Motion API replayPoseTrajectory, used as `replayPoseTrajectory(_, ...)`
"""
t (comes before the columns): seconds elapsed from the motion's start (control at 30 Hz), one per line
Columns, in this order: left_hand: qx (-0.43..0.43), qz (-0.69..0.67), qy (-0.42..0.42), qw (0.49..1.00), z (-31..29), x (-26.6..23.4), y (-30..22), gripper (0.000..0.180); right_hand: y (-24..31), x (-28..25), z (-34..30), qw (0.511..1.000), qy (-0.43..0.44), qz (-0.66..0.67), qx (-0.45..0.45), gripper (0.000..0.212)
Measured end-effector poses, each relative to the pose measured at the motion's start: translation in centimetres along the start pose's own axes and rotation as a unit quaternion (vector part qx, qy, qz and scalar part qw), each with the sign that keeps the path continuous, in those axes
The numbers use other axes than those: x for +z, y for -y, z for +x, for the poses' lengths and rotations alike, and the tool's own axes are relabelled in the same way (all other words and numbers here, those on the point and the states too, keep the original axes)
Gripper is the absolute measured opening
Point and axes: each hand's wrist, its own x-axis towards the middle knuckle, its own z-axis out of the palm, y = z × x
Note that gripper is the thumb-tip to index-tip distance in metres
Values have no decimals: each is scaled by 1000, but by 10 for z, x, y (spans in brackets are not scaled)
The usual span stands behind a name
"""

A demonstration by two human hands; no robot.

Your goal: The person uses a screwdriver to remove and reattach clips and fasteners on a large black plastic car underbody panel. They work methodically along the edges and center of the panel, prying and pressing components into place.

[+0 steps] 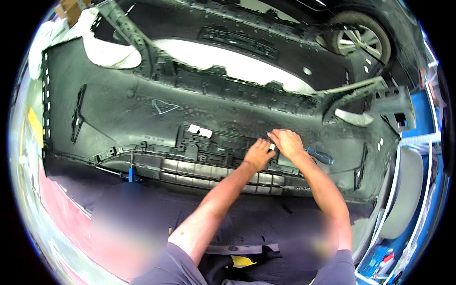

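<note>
A worker's left hand (259,155) and right hand (287,142) met over a black mounting plate (219,142) on the near side of a large black bumper cover (116,107), which stretched across most of the view. The fingers of both hands were curled in and narrowly spaced beside a small white piece (272,147); whether they pinched it could not be told. A blue-trimmed tool (320,156) rested on the cover just right of the right hand, while a blue-handled tool (131,175) showed at the near edge, well to the left. White tags (200,131) lay on the plate's left part, and a pale triangular outline (164,107) stood out on the dull, scuffed surface farther back. Around the work area, a car wheel (359,42) with light spokes stood at the far right, a cardboard box (70,10) sat at the far left near white wrapping (47,38), and a blue rack (420,110) lined the right side by a curved grey panel (404,192). A red floor area (61,209) and a yellow strip (35,128) coloured the left.
</note>
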Motion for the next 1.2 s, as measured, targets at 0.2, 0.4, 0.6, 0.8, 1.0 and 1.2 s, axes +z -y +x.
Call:
replayPoseTrajectory(0.2, 11, 82, 94, 992, 7, 21, 3, 48, 78, 23, 68, 997, -65, 26, -17, 43)
replayPoseTrajectory(0.4, -27, 123, 91, 988, 12, 42, -2, 55, 108, 59, 98, 998, -60, 12, -17, 40)
replayPoseTrajectory(0.6, 4, 140, 126, 982, 16, 13, -1, 52, 101, 49, 87, 996, -35, -16, 81, 53)
replayPoseTrajectory(0.8, -1, -64, -12, 998, -4, -14, -2, 63, 58, 12, 44, 992, -112, -41, 40, 42)
replayPoseTrajectory(1.0, 19, -56, 18, 998, -14, -33, 4, 75, 63, -40, 5, 990, -136, -25, -10, 37)
replayPoseTrajectory(1.2, -79, -124, -25, 989, -14, -62, -6, 58, 28, -48, -100, 977, -151, 108, -102, 26)
